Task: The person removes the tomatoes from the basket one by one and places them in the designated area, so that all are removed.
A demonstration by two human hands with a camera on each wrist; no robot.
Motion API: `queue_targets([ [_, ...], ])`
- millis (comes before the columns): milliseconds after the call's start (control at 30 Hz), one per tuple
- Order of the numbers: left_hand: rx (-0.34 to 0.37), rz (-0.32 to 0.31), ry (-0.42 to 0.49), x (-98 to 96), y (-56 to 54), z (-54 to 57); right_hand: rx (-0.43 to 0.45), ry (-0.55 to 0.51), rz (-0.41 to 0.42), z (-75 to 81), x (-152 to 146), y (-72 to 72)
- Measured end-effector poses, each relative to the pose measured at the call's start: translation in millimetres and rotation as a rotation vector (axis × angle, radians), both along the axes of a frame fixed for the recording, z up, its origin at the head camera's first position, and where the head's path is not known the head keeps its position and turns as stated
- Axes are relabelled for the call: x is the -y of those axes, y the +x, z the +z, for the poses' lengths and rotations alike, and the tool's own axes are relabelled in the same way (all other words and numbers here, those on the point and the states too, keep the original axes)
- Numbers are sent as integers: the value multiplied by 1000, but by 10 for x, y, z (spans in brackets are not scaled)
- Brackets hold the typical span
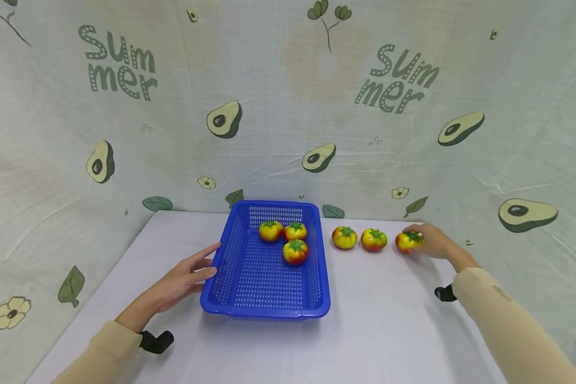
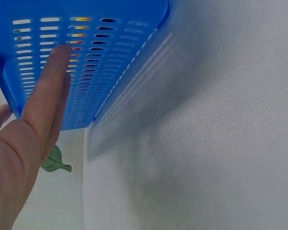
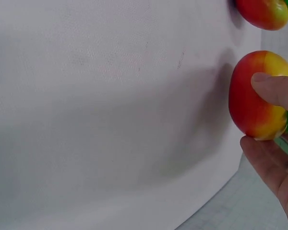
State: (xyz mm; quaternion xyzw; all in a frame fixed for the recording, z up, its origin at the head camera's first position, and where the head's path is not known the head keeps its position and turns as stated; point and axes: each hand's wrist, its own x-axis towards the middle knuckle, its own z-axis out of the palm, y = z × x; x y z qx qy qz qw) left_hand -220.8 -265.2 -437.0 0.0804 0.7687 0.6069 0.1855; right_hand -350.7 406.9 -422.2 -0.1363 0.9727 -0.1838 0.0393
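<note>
Backdrop cloth (image 1: 269, 133): "SUMMER" printed twice, each split "SUM / MER", among avocados, leaves and flowers. Mark on right sleeve (image 1: 523, 325) too small to read.

Blue slotted basket (image 1: 265, 313) on the worktop (image 1: 384, 325); three red-yellow tomatoes (image 1: 295, 253) inside, clustered toward the far right. Two loose tomatoes (image 1: 374, 240) on the worktop right of it, side by side with a gap.

Hands: left hand (image 1: 184, 277) spread, fingers against the basket's left side. Right hand (image 1: 432, 242) reaches far right, pinching the rightmost tomato (image 3: 252, 103) between thumb and fingers; can't tell if it's clear of the worktop.
</note>
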Motion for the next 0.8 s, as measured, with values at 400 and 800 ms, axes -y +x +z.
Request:
queue_targets([
  [400,2,5,6,-7,4,14,42,1,-10,-23,39,6],
  [800,9,15,3,-6,-3,-24,23,-1,2,133,114,52],
])
